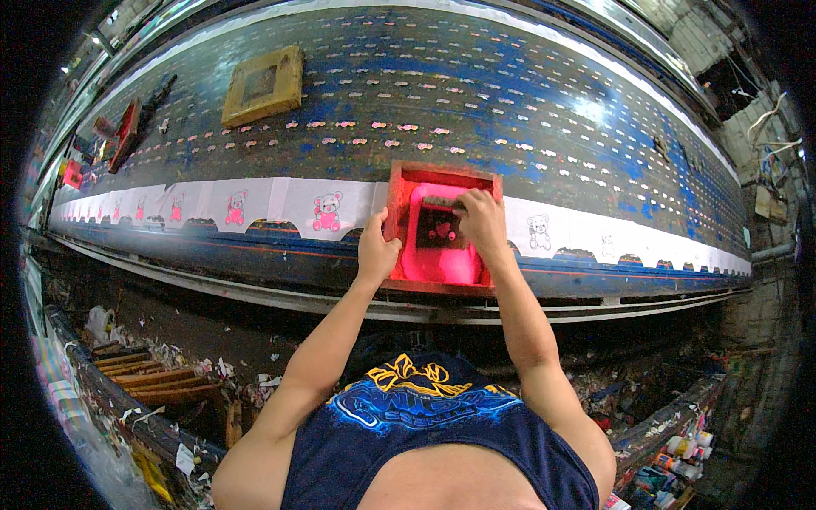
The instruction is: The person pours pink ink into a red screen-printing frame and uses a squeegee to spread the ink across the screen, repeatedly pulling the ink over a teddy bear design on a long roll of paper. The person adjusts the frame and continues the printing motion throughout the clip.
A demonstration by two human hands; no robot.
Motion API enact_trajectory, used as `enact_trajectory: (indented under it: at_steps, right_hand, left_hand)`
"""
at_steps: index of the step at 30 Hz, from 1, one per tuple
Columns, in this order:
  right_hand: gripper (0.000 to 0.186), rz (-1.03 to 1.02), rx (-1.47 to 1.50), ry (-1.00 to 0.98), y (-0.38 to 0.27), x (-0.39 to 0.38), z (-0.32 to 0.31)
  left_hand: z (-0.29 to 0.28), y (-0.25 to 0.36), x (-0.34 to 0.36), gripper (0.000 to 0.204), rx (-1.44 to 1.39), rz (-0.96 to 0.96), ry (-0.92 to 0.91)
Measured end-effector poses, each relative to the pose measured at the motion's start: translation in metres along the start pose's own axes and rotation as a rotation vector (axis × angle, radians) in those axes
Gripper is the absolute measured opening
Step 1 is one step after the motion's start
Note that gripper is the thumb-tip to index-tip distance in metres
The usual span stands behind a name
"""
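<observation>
A wooden screen-printing frame, coated red, lies across a row of white cut pieces on the long table in front of me. Bright pink ink covers much of its mesh, around a dark middle with a small pink motif. My left hand grips the left side of the frame. Inside the frame, toward its far end, my right hand is closed on a small squeegee, partly hidden by the fingers. Left of the frame, a white piece carries a teddy bear with pink parts; right of it, another bear shows only dark outlines.
The dark, blue-stained table bears rows of small printed marks. A tan, tape-covered frame lies at the far left, with a red frame beyond it. Below the near edge are wooden slats and scraps; bottles stand lower right.
</observation>
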State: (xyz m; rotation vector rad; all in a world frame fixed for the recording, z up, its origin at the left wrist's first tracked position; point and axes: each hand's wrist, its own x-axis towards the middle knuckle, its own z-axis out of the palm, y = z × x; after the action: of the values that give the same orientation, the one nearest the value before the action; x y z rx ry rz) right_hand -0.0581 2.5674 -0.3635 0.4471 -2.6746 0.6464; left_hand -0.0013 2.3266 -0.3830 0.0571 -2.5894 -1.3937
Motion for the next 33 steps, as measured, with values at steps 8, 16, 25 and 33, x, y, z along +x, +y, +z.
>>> enact_trajectory:
  at_steps: [8,16,25,33]
  right_hand:
    - [0.032,-0.039,0.031,-0.047,-0.053,-0.095,-0.035]
    - [0.048,0.155,0.273,0.092,-0.043,-0.123,-0.052]
    - [0.047,0.635,0.507,0.142,0.003,-0.137,-0.021]
    - [0.048,0.614,0.601,0.209,0.08,-0.159,-0.071]
  left_hand:
    - [0.003,-0.005,0.001,0.062,0.03,0.06,0.015]
    - [0.003,-0.008,0.001,0.06,0.059,0.073,0.003]
    - [0.005,0.007,-0.002,0.06,0.044,0.042,0.045]
    - [0.086,0.059,-0.016,0.06,-0.062,0.116,0.081]
